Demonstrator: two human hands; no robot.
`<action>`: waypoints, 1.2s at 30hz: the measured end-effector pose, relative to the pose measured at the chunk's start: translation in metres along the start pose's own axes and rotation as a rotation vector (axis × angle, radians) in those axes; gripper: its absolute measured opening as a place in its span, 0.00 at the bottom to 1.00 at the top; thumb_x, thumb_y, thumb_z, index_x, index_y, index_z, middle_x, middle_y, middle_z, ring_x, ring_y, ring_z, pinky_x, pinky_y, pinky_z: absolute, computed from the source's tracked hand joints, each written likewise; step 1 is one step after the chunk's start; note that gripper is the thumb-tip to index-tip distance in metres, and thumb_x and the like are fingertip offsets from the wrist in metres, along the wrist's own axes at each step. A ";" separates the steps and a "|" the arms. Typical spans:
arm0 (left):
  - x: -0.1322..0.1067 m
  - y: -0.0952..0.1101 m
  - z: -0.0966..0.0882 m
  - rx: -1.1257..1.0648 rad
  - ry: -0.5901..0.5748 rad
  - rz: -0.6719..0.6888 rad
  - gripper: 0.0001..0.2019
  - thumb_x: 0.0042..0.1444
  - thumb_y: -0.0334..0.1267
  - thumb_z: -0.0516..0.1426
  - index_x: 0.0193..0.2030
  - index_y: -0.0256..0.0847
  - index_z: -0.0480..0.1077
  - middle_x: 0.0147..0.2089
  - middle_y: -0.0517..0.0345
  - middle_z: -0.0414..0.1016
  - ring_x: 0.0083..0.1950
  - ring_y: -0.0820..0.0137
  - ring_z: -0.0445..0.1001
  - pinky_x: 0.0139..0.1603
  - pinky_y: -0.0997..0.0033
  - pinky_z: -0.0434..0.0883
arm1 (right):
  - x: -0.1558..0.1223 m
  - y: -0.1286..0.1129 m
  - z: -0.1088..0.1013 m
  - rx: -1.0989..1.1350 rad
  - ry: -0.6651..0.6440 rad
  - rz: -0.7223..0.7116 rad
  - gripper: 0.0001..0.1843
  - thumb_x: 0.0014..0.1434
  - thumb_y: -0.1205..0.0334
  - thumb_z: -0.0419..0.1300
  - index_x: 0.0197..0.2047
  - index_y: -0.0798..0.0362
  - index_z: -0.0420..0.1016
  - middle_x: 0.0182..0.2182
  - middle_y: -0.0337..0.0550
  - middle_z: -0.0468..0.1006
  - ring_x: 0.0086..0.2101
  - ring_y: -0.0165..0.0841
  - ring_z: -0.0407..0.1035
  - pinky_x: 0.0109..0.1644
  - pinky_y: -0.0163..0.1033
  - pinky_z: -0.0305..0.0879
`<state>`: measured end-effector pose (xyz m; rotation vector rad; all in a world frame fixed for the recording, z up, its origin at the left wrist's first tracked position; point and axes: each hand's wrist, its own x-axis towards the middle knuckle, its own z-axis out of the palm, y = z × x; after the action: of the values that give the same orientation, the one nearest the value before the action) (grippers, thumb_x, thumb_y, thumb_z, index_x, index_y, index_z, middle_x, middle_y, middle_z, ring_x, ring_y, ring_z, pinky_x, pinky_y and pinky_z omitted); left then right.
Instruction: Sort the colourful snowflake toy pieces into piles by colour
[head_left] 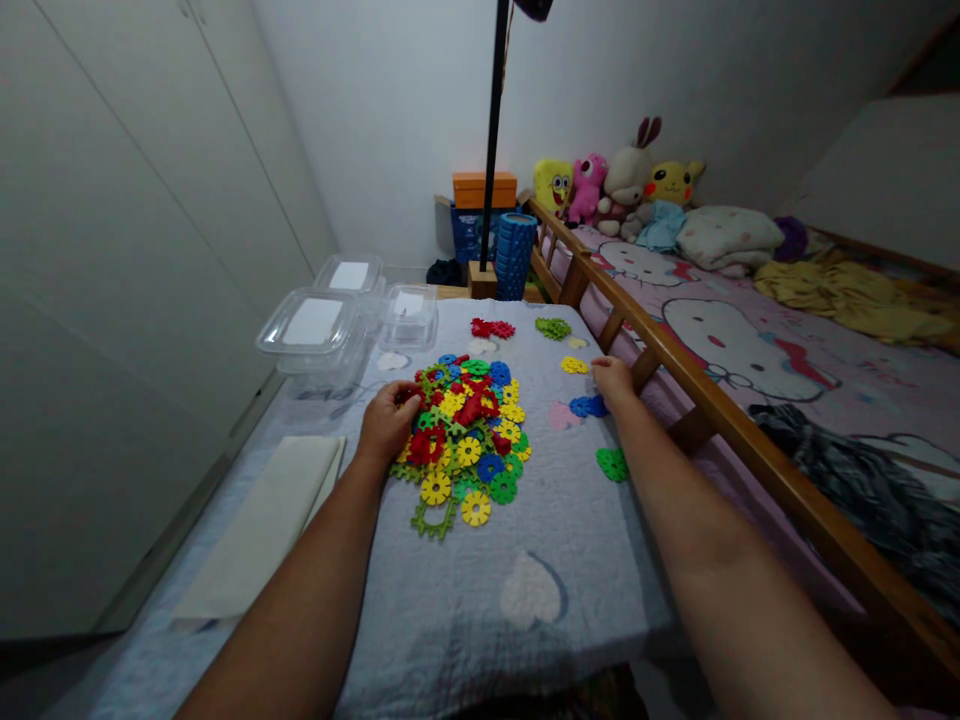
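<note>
A heap of flat plastic gear-shaped pieces [469, 430] in red, yellow, blue and green lies on a table under a pale blue quilted cloth [540, 540]. My left hand [388, 420] rests on the heap's left edge, fingers curled into the pieces. My right hand [613, 381] is at the table's right side, fingers bent down beside a small yellow group [574, 365] and a small blue group [587, 406]. Separate small groups lie apart: red [492, 328], green [553, 327] and one green piece [613, 464].
Clear plastic boxes with lids [315, 330] [409, 315] stand at the table's back left. A folded white cloth [266, 520] lies at the left. A wooden bed rail [712, 410] runs along the right, with plush toys [622, 185] behind. A black pole [491, 140] rises at the back.
</note>
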<state>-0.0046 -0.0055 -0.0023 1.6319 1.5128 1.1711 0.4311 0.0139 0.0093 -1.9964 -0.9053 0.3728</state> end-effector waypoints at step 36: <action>0.002 -0.004 0.002 -0.019 0.011 0.015 0.19 0.49 0.48 0.59 0.46 0.41 0.74 0.44 0.52 0.80 0.46 0.62 0.77 0.53 0.61 0.73 | -0.085 -0.061 0.032 0.098 -0.339 -0.354 0.05 0.48 0.61 0.61 0.30 0.51 0.71 0.26 0.36 0.74 0.31 0.32 0.68 0.38 0.36 0.63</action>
<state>-0.0049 -0.0023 -0.0065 1.6293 1.4944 1.2002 0.3266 -0.0074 0.0351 -1.6674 -1.3987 0.5497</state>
